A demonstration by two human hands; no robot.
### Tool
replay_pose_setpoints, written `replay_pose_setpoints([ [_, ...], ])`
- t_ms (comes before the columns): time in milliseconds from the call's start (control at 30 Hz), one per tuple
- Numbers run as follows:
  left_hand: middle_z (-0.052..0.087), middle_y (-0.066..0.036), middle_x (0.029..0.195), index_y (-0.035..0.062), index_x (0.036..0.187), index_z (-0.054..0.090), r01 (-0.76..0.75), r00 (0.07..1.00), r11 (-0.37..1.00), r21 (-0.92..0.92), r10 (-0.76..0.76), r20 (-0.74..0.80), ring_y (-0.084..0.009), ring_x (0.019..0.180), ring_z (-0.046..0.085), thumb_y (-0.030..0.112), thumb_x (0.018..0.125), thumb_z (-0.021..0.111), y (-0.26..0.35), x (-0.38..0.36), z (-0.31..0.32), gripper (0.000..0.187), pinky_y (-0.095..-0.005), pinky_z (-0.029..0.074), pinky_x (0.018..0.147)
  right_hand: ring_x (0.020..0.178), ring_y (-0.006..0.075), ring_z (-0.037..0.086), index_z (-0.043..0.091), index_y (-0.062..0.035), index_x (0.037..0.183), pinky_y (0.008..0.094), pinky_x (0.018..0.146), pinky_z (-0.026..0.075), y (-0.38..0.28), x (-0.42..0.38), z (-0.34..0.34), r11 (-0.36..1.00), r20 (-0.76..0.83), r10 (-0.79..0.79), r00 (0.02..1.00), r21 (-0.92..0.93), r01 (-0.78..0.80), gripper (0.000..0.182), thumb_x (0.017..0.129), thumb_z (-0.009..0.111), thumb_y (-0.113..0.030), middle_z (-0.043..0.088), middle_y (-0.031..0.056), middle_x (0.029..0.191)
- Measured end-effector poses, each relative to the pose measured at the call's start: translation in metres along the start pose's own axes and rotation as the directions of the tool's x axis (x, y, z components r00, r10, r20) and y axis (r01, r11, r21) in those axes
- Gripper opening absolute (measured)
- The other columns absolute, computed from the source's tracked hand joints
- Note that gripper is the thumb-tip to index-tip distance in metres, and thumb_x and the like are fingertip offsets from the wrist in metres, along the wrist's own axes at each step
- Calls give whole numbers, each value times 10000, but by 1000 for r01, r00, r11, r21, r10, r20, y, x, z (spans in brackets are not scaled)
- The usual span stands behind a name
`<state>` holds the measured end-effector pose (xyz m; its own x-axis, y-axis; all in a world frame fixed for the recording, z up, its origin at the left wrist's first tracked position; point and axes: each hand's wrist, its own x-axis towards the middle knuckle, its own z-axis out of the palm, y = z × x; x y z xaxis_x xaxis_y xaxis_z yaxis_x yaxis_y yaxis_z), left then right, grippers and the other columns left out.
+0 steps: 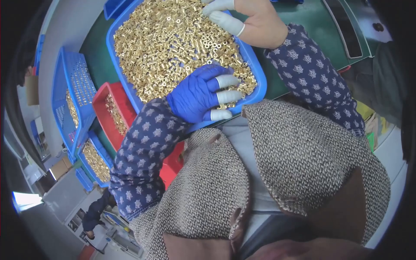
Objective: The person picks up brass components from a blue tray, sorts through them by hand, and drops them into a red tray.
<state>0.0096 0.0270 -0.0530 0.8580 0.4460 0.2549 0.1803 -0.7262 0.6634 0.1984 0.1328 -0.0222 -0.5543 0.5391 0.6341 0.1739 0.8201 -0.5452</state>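
Observation:
A large blue tray (pixel 261 82) holds a heap of small brass-coloured metal pieces (pixel 173 47), some of them ring-shaped. My left hand (pixel 201 93), in a blue glove with white finger cots, lies over the pieces by the tray's near edge. Its fingers are stretched out and apart; anything beneath the palm is hidden. At the tray's far right rim is my right hand (pixel 255 19), bare except for white finger cots. The thumb and a finger reach over the heap with a gap between them, and the top of the frame cuts off part of this hand.
Left of the tray stand a red bin (pixel 102 97), a perforated blue basket (pixel 60 86) and a smaller blue bin (pixel 104 151), each with brass-coloured pieces. A dark flat strip (pixel 344 28) lies on the green tabletop (pixel 299 17). Another person (pixel 95 214) is in the background.

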Motion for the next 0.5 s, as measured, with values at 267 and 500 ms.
replay_pose_setpoints([
  [267, 483, -47, 884, 37, 883, 531, -127, 980, 899, 420, 180, -89, -155, 591, 466, 7, 777, 489, -9, 4, -14, 118, -252, 387, 486, 835, 163, 566, 621, -78, 880, 273, 790, 450, -16, 9, -7, 944, 244, 172, 955, -316, -89, 120, 828, 535, -144, 608, 36, 879],
  [500, 493, -45, 888, 161, 930, 544, 154, 986, 823, 546, -96, -133, -228, 730, 513, 180, 733, 577, -11, -14, -21, 200, -344, 402, 575, 847, 179, 569, 615, -59, 887, 290, 805, 456, -2, -3, 4, 988, 97, 145, 985, -66, -139, 123, 829, 531, -127, 608, 50, 883],
])
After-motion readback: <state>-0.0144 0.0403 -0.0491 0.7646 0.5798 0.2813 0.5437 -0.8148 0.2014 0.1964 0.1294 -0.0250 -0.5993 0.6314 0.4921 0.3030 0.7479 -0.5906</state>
